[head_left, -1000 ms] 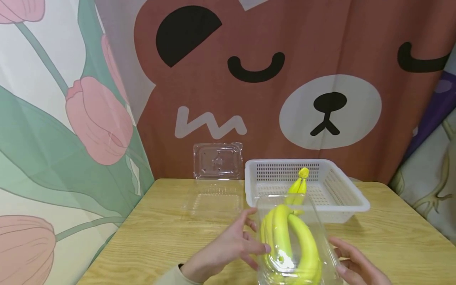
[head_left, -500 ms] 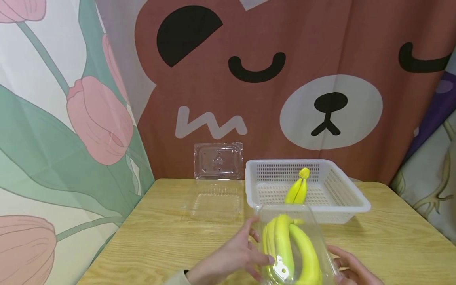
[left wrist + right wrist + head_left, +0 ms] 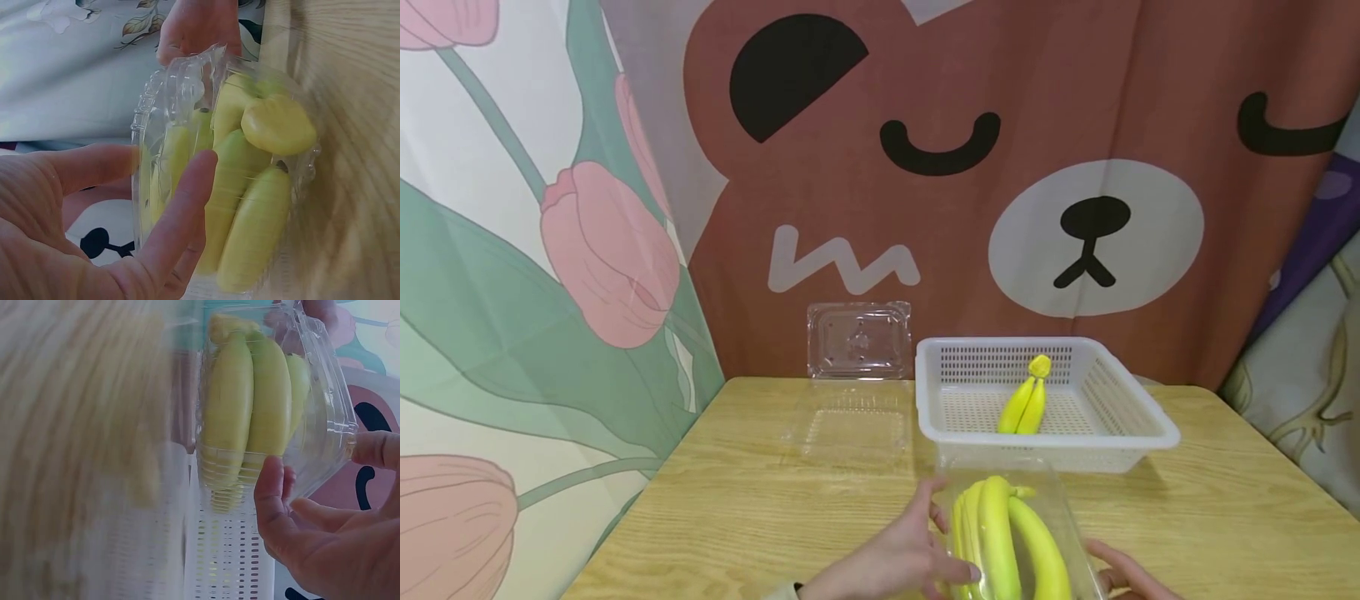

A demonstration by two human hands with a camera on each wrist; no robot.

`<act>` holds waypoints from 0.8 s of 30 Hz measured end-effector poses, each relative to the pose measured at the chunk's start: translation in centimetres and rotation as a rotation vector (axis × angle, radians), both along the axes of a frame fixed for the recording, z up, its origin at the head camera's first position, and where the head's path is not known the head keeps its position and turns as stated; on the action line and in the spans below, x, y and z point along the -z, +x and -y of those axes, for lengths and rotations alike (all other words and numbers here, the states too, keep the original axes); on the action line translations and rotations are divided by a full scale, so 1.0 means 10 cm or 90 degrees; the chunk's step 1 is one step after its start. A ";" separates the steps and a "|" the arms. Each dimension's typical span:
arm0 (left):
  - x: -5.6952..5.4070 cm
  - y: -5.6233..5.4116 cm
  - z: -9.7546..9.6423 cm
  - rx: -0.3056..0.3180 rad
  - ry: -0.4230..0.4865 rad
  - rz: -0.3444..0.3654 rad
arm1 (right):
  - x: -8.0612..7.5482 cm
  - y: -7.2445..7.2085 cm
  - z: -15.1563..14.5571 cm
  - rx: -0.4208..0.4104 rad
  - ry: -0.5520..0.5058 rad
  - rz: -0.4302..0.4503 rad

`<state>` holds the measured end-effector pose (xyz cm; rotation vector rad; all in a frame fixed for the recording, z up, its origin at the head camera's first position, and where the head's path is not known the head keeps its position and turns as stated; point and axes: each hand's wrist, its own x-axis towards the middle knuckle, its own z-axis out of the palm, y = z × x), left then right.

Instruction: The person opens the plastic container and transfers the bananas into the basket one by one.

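In front of white perforated plastic basket (image 3: 1108,440): clear rectangular plastic box (image 3: 1060,510) holding curved yellow bananas (image 3: 997,537). Is gripped at opposite sides by left hand (image 3: 904,554) and right hand (image 3: 1127,575), fingers spread along thin walls, likely for balance without crushing. Inside basket: yellow banana bunch (image 3: 1024,407). Left of basket: second clear plastic box (image 3: 859,340), lid raised, likely for access.

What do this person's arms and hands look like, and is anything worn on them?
Each grip is a bare hand: neither left hand nor right hand shows a glove or ring. A pale, beige-looking sleeve peeks in on the left; the right one is out of view.
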<state>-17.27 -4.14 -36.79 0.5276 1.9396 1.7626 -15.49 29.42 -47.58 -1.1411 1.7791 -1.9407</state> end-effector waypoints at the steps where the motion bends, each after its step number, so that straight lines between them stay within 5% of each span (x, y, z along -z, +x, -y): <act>1: 0.02 0.00 0.00 -0.004 -0.008 0.001 | 0.02 -0.01 0.01 -0.007 -0.006 -0.014; 5: 0.08 -0.01 0.00 -0.010 -0.019 0.024 | 0.08 -0.07 0.03 -0.069 -0.034 -0.062; 11: 0.13 -0.04 0.01 0.006 -0.002 0.079 | 0.12 -0.07 0.03 -0.043 -0.017 -0.087; 16: 0.17 -0.05 0.01 -0.019 -0.045 0.064 | 0.10 -0.05 0.05 -0.002 0.031 -0.126; 20: 0.17 -0.06 0.01 -0.032 -0.075 0.044 | 0.04 -0.05 0.05 0.002 0.071 -0.103; 24: 0.16 -0.07 0.03 -0.032 -0.112 0.002 | 0.01 -0.10 0.05 0.024 0.114 -0.160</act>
